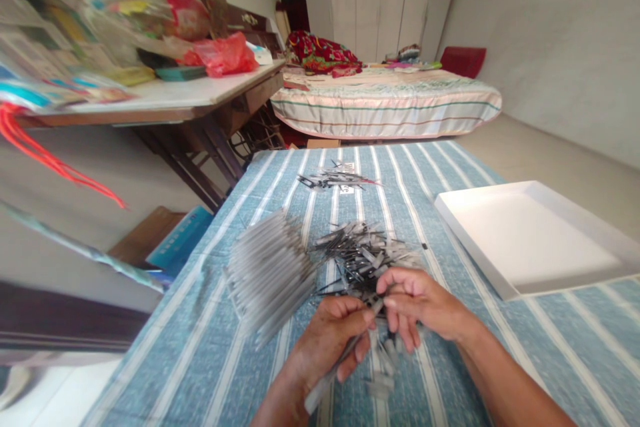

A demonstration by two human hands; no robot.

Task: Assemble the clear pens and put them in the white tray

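Observation:
My left hand [337, 330] is closed around a thin grey strip [323, 390], whose lower end sticks out below the palm. At the strip's upper end, the thumb and fingers of my right hand [413, 300] pinch it close to my left fingertips. Just beyond my hands lies a loose pile of small black and grey pieces [357, 253]. A stack of long grey strips [270, 273] lies side by side to the left of the pile. Some small grey pieces [383, 383] are on the cloth below my hands, blurred.
A blue striped cloth [215, 320] covers the table. An open white box lid [555, 240] sits at the right. Farther back lie thin dark pieces [340, 179]. A cluttered side table [200, 103] stands at the left, a bed [390, 103] behind.

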